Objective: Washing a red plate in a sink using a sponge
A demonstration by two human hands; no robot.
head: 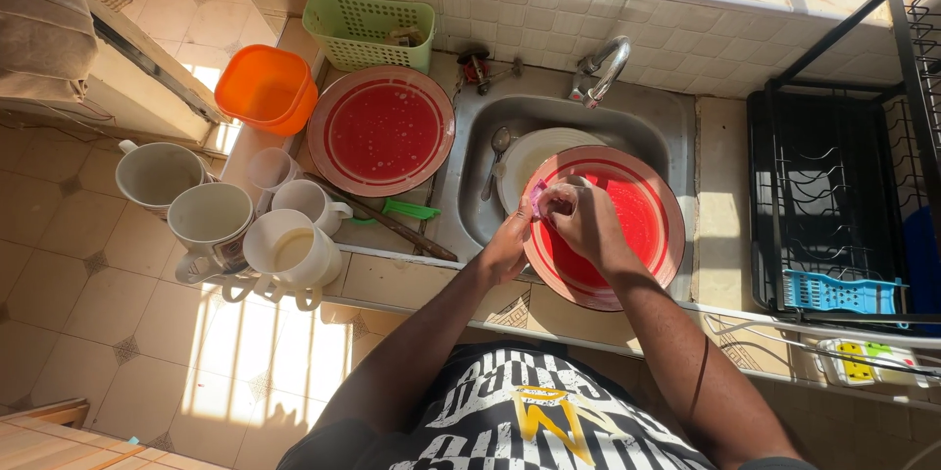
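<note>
A round red plate (642, 225) with a pale rim is tilted over the steel sink (470, 200). My left hand (507, 247) grips its near left edge. My right hand (580, 215) is closed on a small pinkish scrubbing pad and presses it against the plate's left part. Under the plate in the sink lie a white plate (534, 151) and a spoon (495, 156).
A second red plate (382, 130) lies on the drainboard, with several white mugs (294, 249), a green-handled utensil (410, 210), an orange tub (265, 88) and a green basket (368, 29). A tap (603, 68) stands behind the sink. A black dish rack (833, 205) stands right.
</note>
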